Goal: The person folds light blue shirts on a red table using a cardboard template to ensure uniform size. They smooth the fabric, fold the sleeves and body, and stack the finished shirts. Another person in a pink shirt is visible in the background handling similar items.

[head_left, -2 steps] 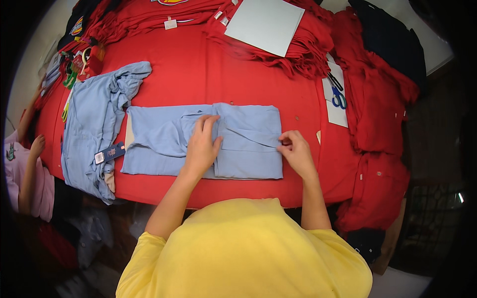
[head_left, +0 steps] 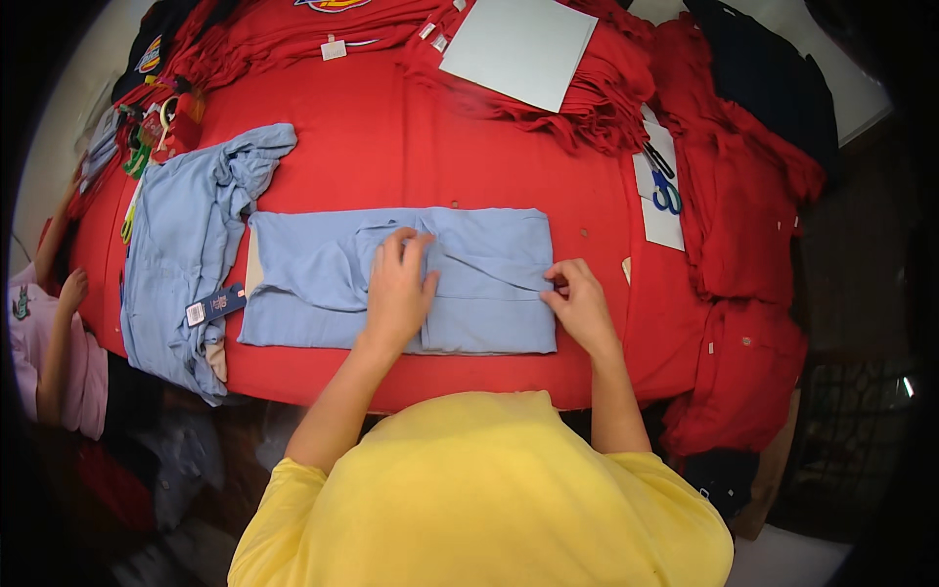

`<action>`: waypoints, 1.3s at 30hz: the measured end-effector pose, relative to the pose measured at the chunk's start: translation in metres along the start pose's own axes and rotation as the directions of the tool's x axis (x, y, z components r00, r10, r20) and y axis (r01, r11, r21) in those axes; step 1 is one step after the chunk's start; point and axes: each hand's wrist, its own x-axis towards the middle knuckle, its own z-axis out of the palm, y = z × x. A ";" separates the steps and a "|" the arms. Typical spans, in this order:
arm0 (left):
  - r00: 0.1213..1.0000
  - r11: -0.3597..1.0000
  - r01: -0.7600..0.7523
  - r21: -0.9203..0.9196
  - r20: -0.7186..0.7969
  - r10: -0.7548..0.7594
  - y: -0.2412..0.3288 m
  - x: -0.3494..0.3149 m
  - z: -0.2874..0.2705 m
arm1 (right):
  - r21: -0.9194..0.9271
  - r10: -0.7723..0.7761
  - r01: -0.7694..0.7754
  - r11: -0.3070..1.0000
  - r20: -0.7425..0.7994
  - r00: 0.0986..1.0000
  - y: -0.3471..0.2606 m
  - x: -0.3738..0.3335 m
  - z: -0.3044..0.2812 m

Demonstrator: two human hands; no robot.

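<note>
A light blue folded garment (head_left: pixel 396 279) is being held flat on the red-covered worktop (head_left: pixel 391 147), directly ahead of the person, its long axis running left to right. The left hand (head_left: pixel 399 284) is being pressed palm-down, fingers spread, on the garment's middle, over a folded sleeve. The right hand (head_left: pixel 579 305) is being closed in a pinch on the garment's right edge, where a crease is being gripped; it is the nearer hand to that edge. The hands are being kept apart.

A second light blue garment (head_left: pixel 181 264) is lying unfolded just left of the first, with a dark blue rectangular hang tag (head_left: pixel 217 305) resting at its inner edge. A grey rectangular board (head_left: pixel 518 47) is lying on stacked red garments (head_left: pixel 587 98) at the far side. Blue-handled scissors (head_left: pixel 665 188) are resting on white paper sheets (head_left: pixel 663 220) to the right. Another person's arm (head_left: pixel 59 333) is showing at far left.
</note>
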 end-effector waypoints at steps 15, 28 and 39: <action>0.775 0.857 -0.451 -0.247 0.368 0.514 0.037 -0.031 0.086 | 0.759 0.184 -0.225 0.612 0.139 0.973 0.064 0.027 0.009; 0.846 0.874 -0.422 -0.242 0.241 0.475 0.036 -0.032 0.059 | 0.106 0.335 -0.363 0.926 0.214 0.917 0.017 0.064 -0.026; 0.998 0.989 0.012 -0.149 0.063 -0.003 -0.003 -0.039 0.010 | 0.691 0.315 -0.236 0.683 0.012 0.949 0.019 0.018 0.029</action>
